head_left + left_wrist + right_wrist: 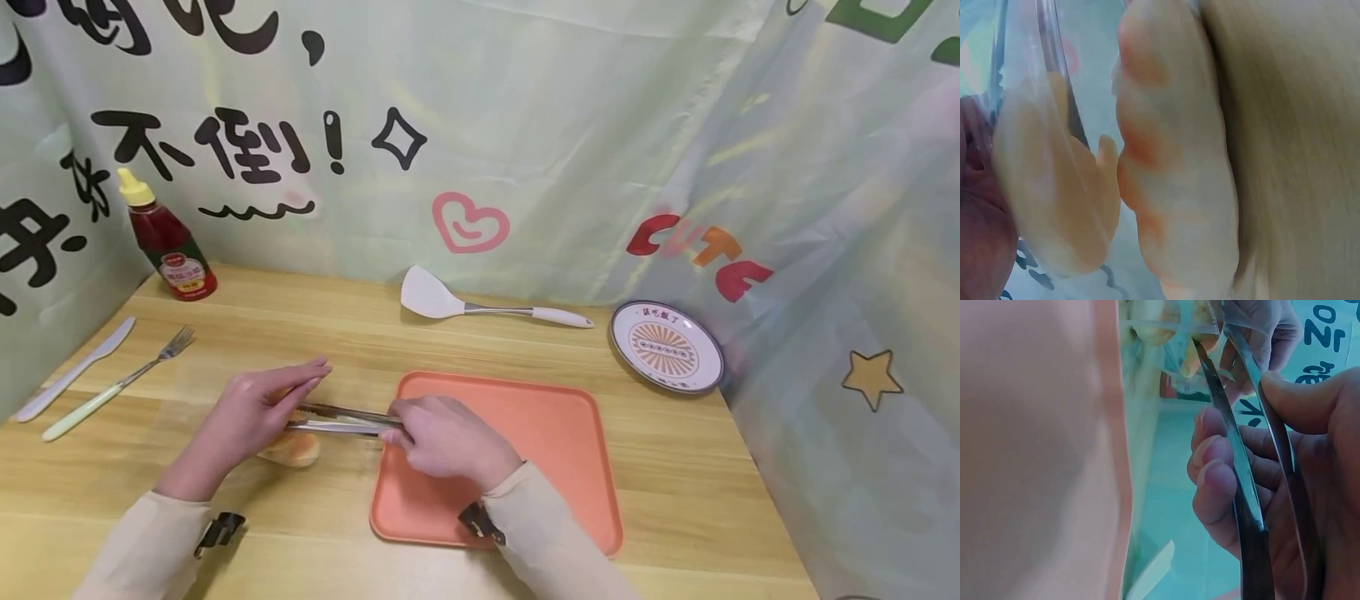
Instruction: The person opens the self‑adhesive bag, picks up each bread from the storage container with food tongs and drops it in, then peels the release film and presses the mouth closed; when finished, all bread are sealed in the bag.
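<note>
Overhead: gripping metal tongs [341, 419] in right hand [450, 440], tips meeting bagged bread roll [291, 448] under left hand [255, 414], beside tray [555, 433]. Left wrist: touching roll [1175, 175] inside clear bag; grip unclear. Right wrist: squeezing tongs [1241, 469] narrow.

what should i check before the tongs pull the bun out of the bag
1. Right hand grips the tongs: ok.
2. Left hand holds the bag at the bun: ok.
3. Tong tips are inside the bag mouth: ok in the right wrist view.
4. Tong tips are closed on the bun: cannot tell, the left hand hides them.
5. Tray has bare space beside the right hand: ok.
6. Bottle, fork and knife lie away from the hands: ok.
</note>
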Motion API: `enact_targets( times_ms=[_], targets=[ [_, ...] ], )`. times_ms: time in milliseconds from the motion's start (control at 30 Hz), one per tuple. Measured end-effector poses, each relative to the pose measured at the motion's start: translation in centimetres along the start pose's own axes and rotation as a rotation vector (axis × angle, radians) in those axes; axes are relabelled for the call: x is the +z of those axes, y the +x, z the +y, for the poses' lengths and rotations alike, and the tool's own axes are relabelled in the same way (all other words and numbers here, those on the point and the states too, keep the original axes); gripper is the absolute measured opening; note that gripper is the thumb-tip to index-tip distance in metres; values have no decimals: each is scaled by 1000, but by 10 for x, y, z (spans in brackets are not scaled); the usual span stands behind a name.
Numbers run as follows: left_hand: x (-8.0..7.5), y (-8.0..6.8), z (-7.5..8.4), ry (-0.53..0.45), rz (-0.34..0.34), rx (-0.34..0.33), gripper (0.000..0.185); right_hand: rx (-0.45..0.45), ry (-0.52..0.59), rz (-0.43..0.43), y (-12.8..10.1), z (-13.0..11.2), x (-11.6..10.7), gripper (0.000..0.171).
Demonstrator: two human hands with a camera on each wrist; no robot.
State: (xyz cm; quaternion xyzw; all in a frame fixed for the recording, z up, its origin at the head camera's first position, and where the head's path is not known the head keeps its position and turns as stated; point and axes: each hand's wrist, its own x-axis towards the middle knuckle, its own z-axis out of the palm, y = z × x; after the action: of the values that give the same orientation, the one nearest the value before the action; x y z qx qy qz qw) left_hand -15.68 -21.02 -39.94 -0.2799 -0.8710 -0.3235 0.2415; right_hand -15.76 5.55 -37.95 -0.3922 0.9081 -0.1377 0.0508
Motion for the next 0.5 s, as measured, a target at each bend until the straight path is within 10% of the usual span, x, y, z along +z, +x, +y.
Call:
enact_targets(
  times_ms=[500],
  targets=[
    [0, 3, 9, -15, 24, 6, 38, -3, -22, -17, 6, -5, 3, 26]
  ],
)
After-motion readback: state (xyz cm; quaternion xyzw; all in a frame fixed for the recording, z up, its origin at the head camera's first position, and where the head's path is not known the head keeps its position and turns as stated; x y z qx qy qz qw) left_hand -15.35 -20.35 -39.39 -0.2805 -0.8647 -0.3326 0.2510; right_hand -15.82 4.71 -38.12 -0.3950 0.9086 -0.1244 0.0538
